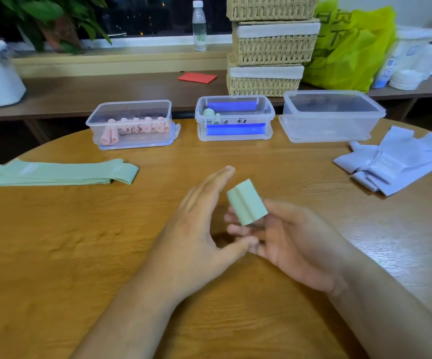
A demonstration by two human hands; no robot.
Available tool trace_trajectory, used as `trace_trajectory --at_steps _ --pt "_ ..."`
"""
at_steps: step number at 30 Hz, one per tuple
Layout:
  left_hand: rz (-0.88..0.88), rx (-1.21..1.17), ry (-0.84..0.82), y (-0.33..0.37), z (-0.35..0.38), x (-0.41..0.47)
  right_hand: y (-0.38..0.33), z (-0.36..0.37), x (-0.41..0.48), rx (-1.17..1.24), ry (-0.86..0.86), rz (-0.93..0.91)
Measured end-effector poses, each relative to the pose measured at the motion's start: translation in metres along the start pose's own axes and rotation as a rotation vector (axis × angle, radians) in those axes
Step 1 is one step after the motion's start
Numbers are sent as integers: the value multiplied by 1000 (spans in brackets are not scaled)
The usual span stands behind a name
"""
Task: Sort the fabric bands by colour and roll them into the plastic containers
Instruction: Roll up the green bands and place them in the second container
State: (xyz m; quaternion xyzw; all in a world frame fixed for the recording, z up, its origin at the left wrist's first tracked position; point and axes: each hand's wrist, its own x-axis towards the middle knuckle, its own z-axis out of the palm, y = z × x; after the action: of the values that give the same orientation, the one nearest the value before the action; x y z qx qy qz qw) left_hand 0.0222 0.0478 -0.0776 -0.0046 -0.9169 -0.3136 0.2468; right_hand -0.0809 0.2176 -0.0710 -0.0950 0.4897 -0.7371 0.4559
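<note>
One rolled green band [247, 202] sits pinched in fingers of the right hand [290, 244], left hand [196, 229] straight-fingered and empty.

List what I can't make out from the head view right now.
Head view:
Green bands: stack runs off the left edge; count unclear.
Lavender bands: overlapping, cut by the right edge.
Right container: contents unclear through cloudy plastic.
Middle container label: too small to read.
Rolled green band: underside hidden by right hand.

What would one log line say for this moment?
right hand: holds rolled green band | left hand: open, beside it | middle container: has green rolls
</note>
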Motion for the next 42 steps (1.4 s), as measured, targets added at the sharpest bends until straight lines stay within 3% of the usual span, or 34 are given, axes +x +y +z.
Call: trace_trajectory --at_steps 7,12,17,24,27,32,37,42 --pt "-39 -15 -40 4 5 -2 7 6 -1 -127 -153 49" --pt "-77 6 -51 1 6 -2 8 8 -1 -163 -95 19" --pt "-87 104 -90 0 4 -4 3 5 -2 -216 65 -139" --pt "-35 193 -116 -3 7 -4 10 10 -6 -504 95 -294" --pt "-19 92 -100 -4 8 -3 11 9 -4 -486 152 -343" --pt "-201 -216 -72 -8 4 -3 7 5 -4 -313 220 -345" --pt "-250 -440 -42 -5 1 1 4 5 -6 -314 229 -334" --pt "-251 -505 -5 -4 3 1 4 4 -7 -338 214 -348"
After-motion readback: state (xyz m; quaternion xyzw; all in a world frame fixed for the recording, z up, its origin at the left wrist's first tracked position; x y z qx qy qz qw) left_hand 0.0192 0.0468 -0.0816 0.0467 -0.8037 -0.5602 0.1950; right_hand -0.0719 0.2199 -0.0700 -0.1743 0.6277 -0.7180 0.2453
